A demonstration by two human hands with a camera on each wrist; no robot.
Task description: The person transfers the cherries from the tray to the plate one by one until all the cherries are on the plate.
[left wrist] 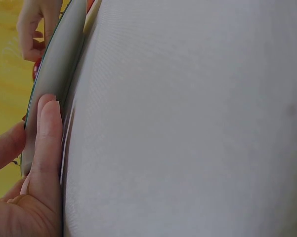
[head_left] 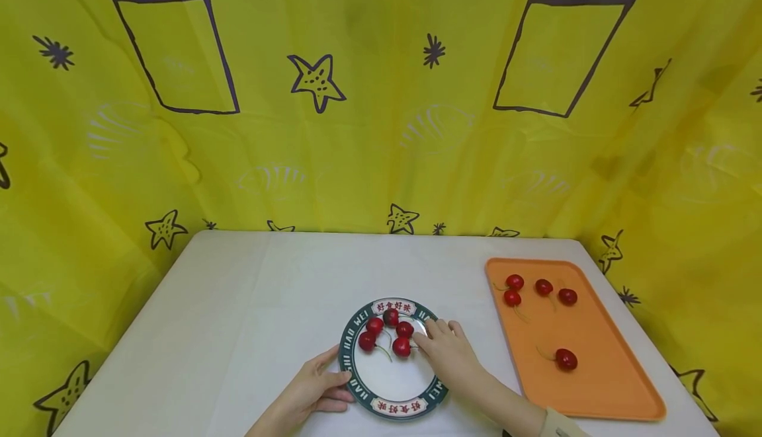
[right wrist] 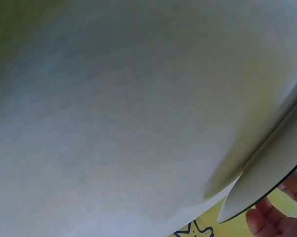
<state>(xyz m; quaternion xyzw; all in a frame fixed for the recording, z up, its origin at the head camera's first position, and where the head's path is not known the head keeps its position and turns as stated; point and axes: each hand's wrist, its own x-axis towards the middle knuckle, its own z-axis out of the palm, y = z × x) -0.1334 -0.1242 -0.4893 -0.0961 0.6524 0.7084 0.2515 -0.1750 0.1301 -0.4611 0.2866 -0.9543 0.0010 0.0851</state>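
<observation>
Yellow curtain [head_left: 369, 146] right across the far side, stars and rough dark outlines all over it, and out in front spreads the white bench [head_left: 268, 291], broad and pale. Over at 3 o'clock on that bench, here's the orange tray [head_left: 601, 364], long, flat and low-rimmed. Down near the 6 o'clock edge, there's the round plate [head_left: 393, 382], white in the middle, with lettering circling its dark green rim!

In at the plate's 8 o'clock comes the left hand [head_left: 318, 384], and that grip has the rim between thumb and fingers [left wrist: 50, 123]: thumb at the edge, fingers against the pale underside. Across the plate, reaching over the rim between 2 and 3 o'clock, it's the right hand [head_left: 449, 351], fingers bent down towards the middle. How wide that grip stands, and whether it has hold of anything, I can't tell from here.

Now the count! Five red cherries [head_left: 544, 286] in the tray: two close together at 10 o'clock, one at 11, one at 12, and one alone just below the middle, towards 6. Five more on the plate, bunched in its upper half: 10, 11, 12 and 1 o'clock, then the fifth, just inside the 1 o'clock one and right beside the right hand's fingertips.
</observation>
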